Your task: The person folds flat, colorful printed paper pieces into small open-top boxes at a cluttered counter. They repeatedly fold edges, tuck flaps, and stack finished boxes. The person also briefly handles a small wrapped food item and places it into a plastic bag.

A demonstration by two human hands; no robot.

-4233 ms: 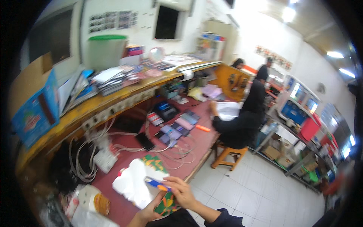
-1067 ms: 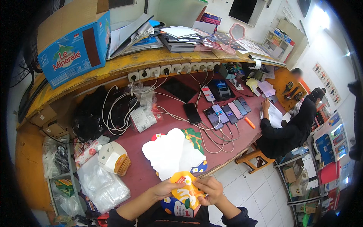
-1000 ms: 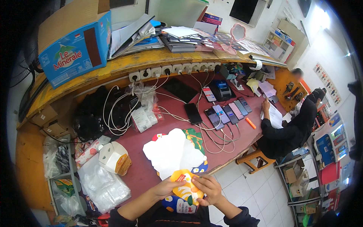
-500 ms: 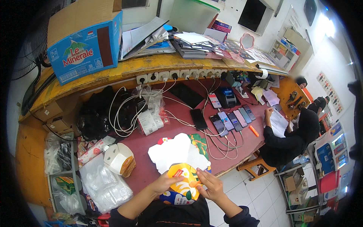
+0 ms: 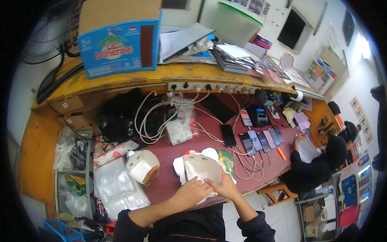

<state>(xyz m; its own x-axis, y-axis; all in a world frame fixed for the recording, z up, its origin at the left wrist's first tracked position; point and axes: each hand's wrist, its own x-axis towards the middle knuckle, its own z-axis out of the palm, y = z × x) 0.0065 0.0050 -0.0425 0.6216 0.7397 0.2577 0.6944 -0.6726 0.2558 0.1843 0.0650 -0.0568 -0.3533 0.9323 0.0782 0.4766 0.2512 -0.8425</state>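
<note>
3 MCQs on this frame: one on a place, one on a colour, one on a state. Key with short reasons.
1. Where is the tape roll?
A. left of the hands
B. on the shelf
C. by the phones

2. What colour is the countertop?
A. green
B. dark red
C. white

3. What are the two hands doing?
A. hanging free
B. both pressing on the beige envelope
C. holding a phone

Key: 1 A, it sits on the counter left of the left hand. 2 B, bare patches show dark red. 3 B, left hand and right hand both rest on the envelope's lower edge.
</note>
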